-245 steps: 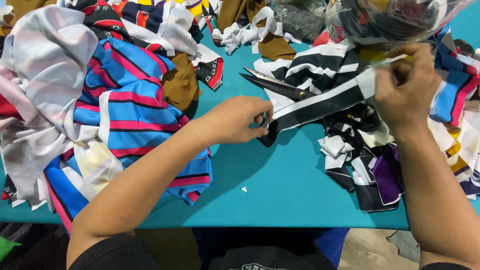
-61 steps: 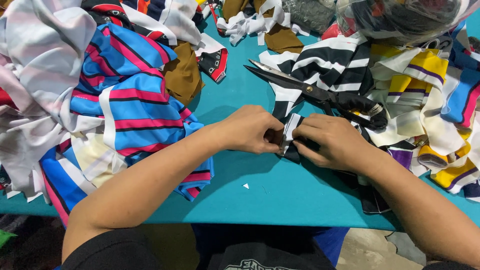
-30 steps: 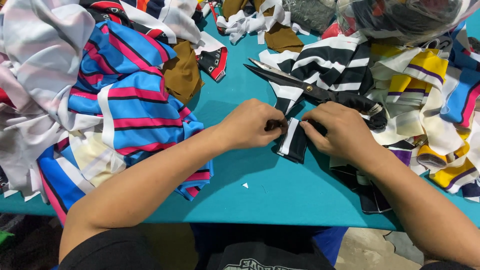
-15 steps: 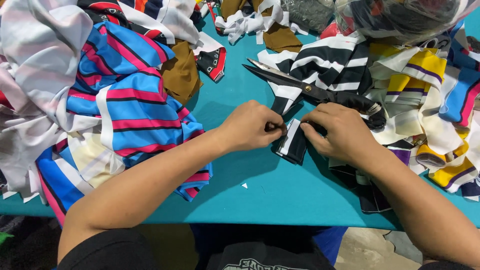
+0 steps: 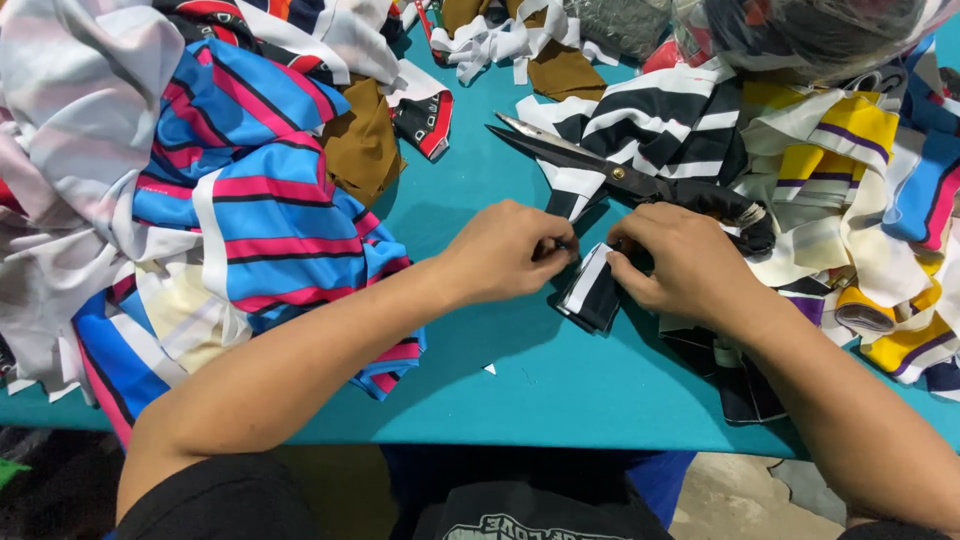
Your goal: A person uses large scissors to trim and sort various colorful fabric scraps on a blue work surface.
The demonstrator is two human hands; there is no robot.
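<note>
We pinch a small black-and-white striped fabric strip [image 5: 592,290] flat on the teal table [image 5: 560,400].

Our left hand [image 5: 505,250] and right hand [image 5: 680,262] meet close together, fingertips clamped on the strip's top edge, seemingly to keep its fold neat. Large black-handled scissors [image 5: 610,175] lie just behind, blades resting on striped cloth; a blue, pink and white striped garment pile [image 5: 240,200] sits at left.

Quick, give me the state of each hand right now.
Left hand: closed, pinching the top edge of the black-and-white striped fabric strip.
Right hand: closed, gripping the same strip from the other side.
</note>
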